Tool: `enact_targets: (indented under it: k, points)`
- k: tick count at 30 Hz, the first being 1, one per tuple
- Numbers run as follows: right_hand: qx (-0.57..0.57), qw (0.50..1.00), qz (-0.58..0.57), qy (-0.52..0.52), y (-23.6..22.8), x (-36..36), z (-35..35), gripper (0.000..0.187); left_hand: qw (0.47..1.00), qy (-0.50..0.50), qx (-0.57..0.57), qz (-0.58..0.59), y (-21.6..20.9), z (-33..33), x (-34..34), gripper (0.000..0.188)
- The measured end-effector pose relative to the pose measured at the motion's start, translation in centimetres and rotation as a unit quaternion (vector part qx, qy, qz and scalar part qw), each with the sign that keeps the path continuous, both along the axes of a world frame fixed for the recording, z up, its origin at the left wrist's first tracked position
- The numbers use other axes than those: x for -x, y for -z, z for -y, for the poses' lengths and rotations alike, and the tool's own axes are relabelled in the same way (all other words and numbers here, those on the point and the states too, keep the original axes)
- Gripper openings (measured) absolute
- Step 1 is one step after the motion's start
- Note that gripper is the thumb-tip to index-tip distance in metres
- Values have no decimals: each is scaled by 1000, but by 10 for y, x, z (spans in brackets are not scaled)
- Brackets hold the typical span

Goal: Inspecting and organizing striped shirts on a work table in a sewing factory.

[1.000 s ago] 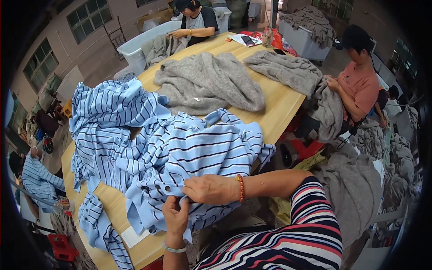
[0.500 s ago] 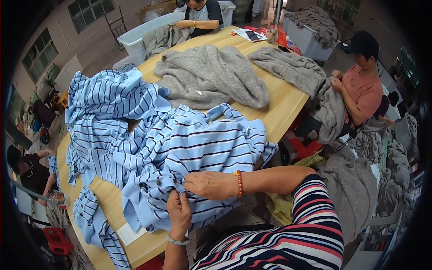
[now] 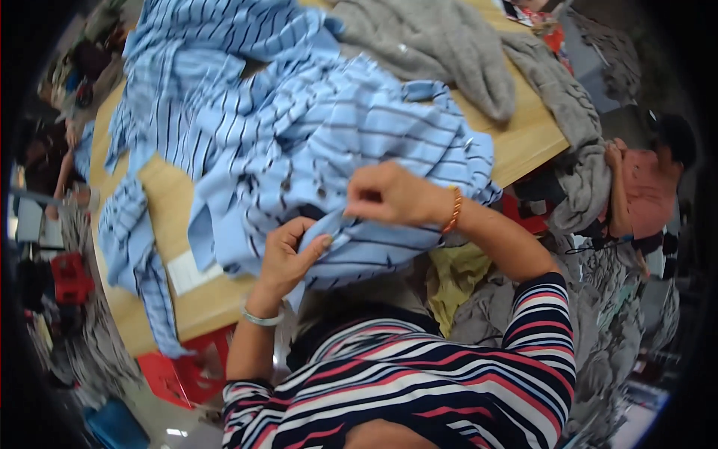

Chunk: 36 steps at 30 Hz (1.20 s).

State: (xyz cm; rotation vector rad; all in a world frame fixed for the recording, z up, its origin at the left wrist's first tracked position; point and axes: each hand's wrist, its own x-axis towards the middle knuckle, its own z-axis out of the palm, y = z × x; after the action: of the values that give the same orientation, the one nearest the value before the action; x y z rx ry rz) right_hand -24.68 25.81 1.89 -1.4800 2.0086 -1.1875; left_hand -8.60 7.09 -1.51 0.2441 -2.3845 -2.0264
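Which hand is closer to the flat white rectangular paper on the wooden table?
Left. The left hand is to the right of the paper, not touching it; the right hand is farther right, at the light-blue dark-striped cloth garment.

**Stripes, Beads and a Pale Ring**

We see a shirt (image 3: 441,374) with lots of stripes. Most of it is very dark blue, and white and pinky-red stripes run across it. The stripes go wavy over the front. The neck opening (image 3: 389,432) is round. The right sleeve (image 3: 547,318) and the left sleeve (image 3: 249,404) are short and stripy too, and they stop near the elbows.

The right hand (image 3: 385,196) and the left hand (image 3: 288,256) are bare. On the right wrist we spot a bracelet (image 3: 453,209) of orange-red beads. On the left wrist we find a smooth, pale bangle (image 3: 262,319). Lower down, it's blurry, but we may see greyish-brown trousers (image 3: 355,303).
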Motion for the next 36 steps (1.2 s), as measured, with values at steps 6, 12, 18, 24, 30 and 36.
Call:
enact_targets:
  k: [6, 12, 18, 24, 30, 36]
  points:
    - [108, 987, -122, 12, -28, -32, 6, 19, 997, -73, -8, -19, -15, -11, -35, 12]
    - [18, 986, -147, -75, -33, -55, 17, 19, 988, -71, 100, -98, -21, -21, -30, 15]
    - [63, 968, -231, -69, -36, -69, 1, 19, 938, -75, 287, -177, -30, -28, -31, 23]
    - [54, 974, -221, -20, -47, -67, -10, 16, 997, 61, 19, -43, -17, -13, -14, 38]
    - [-3, 992, -119, -41, -50, -63, -19, 21, 856, -12, -515, 43, -15, -5, 19, 14]
    - [8, 987, -157, -12, -55, -66, -17, 23, 950, -157, -269, -16, -30, -36, 1, 24]
